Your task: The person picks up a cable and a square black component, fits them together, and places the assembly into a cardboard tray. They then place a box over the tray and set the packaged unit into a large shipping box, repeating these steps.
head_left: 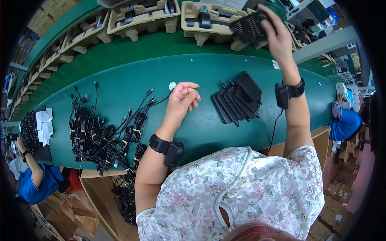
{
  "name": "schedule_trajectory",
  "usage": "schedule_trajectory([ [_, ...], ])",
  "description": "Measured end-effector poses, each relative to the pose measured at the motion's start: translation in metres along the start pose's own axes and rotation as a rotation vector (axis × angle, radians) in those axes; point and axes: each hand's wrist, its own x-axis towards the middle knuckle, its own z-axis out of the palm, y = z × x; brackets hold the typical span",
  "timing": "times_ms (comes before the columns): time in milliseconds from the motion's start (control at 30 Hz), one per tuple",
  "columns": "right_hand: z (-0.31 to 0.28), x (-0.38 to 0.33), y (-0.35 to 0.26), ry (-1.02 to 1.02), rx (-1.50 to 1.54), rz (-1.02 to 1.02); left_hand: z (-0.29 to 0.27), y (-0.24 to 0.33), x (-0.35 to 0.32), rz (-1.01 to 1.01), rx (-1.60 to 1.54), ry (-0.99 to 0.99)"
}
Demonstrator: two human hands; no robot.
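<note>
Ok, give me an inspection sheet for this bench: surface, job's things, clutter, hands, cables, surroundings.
Surface: green table, curved by the lens.
Job's things: black flat device in the right hand, raised over a moulded pulp tray; fanned stack of black devices on the table.
Clutter: white slips at the left end.
Hands: left hand rests empty, fingers curled.
Cables: bundled black cables on the left.
Surroundings: more trays; blue-shirted co-workers either side.

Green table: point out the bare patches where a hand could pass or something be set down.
Bare green table lies between the cable bundles and the left hand, and between that hand and the fanned black adapters. The cable side is crowded, as is the far tray row, where the right hand holds an adapter.
</note>
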Motion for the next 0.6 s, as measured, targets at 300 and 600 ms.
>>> schedule_trajectory([
  [300, 0.035, 0.081, 0.114, -0.214, -0.119, -0.172, 0.007, 0.005, -0.004, -0.014, -0.021, -0.017],
  [600, 0.077, 0.038, 0.057, -0.041, -0.805, -0.263, 0.004, -0.012, -0.004, 0.104, -0.088, -0.059],
])
